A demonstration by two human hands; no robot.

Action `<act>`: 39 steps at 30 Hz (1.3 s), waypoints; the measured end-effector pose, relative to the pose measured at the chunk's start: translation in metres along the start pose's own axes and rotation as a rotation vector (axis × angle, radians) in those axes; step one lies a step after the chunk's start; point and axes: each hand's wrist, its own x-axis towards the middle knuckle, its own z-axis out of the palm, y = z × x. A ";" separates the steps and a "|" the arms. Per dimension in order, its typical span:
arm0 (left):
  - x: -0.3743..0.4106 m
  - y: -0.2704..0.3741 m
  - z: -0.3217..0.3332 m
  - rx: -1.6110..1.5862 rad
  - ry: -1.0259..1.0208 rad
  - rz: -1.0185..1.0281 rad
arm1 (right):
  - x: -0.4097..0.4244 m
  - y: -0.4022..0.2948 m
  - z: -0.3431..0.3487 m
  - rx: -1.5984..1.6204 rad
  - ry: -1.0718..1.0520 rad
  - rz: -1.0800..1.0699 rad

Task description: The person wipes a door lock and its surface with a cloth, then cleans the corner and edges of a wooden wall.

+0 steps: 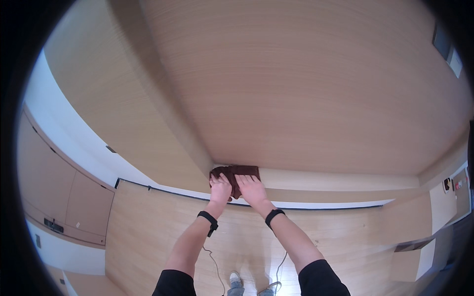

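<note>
A dark reddish-brown cloth (246, 170) lies bunched on the pale ledge (333, 180), close to the corner where two wood-grain panels meet. My left hand (221, 188) holds its left part, with the fingers spread a little over the fabric. On the right part rests my right hand (252, 189), its fingers laid side by side and pressing the cloth down. Between the hands, a fold of cloth hangs toward the ledge's front edge. The thumbs are hard to make out.
A large wood-grain panel (289, 92) rises behind the ledge, and another panel (122, 122) stands at left. Cables (214, 264) trail across the wooden floor (159, 222) near my feet. A door (66, 177) is at far left; a box-like cabinet (411, 261) stands at lower right.
</note>
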 end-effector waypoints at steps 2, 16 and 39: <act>-0.001 -0.004 0.000 -0.027 -0.036 -0.012 | -0.019 0.014 -0.011 -0.035 0.015 0.020; 0.027 0.167 -0.098 -0.301 0.195 0.259 | -0.181 0.165 -0.101 -0.282 -0.080 0.380; 0.030 0.188 -0.158 -0.495 -0.145 0.368 | -0.183 0.174 -0.091 -0.325 -0.176 0.500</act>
